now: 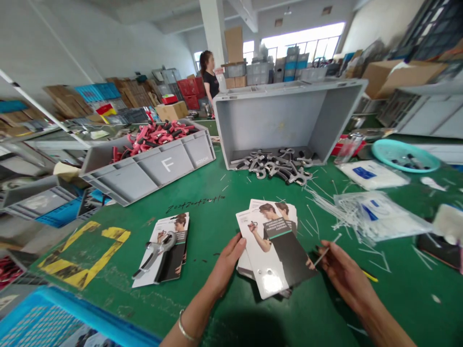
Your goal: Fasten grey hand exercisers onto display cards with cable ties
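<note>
My left hand (226, 262) grips the left edge of a glossy printed product card (269, 246), thumb on its face. More cards lie fanned beneath it on the green work mat (217, 308). My right hand (343, 272) pinches a thin white plastic cable tie (326, 250) close to the card's lower right corner. To the left, out of reach of either hand's fingers, lies another card (161, 250) with a silver metal hand grip (155, 253) resting on it.
A grey crate marked F (152, 166) holds pink hand grips. A tilted grey crate (285, 115) stands behind a pile of silver grips (275, 166). Loose cable ties and plastic bags (376, 217) lie to the right. A co-worker (210, 77) stands at the back.
</note>
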A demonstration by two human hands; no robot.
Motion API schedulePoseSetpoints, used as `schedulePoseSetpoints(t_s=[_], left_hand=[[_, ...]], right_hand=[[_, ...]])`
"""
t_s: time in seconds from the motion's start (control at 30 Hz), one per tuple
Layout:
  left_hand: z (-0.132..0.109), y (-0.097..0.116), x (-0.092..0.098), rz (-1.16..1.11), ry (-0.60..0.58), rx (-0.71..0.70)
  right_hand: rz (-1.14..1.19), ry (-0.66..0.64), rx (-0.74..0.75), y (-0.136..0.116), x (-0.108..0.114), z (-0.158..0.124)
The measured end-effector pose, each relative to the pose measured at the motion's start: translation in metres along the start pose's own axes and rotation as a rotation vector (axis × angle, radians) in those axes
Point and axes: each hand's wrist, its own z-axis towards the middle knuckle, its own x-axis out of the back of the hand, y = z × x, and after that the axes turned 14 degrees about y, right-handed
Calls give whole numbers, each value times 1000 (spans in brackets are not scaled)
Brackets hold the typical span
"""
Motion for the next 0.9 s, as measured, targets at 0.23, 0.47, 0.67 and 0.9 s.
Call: schedulePoseSetpoints(t_s=[0.23, 0.47, 0.67, 0.9], left_hand=[[23, 23, -1, 173, 101, -216], [5, 45, 46, 57, 67, -75], [-3, 33, 63, -2, 36, -4], [9, 25, 73, -30, 12, -16]], right_hand=[[17, 49, -52, -27, 6, -1], [-39, -24, 151, -50, -40, -5], [-333, -452, 500, -40, -142, -49], [-679, -696, 727, -9, -186, -55]])
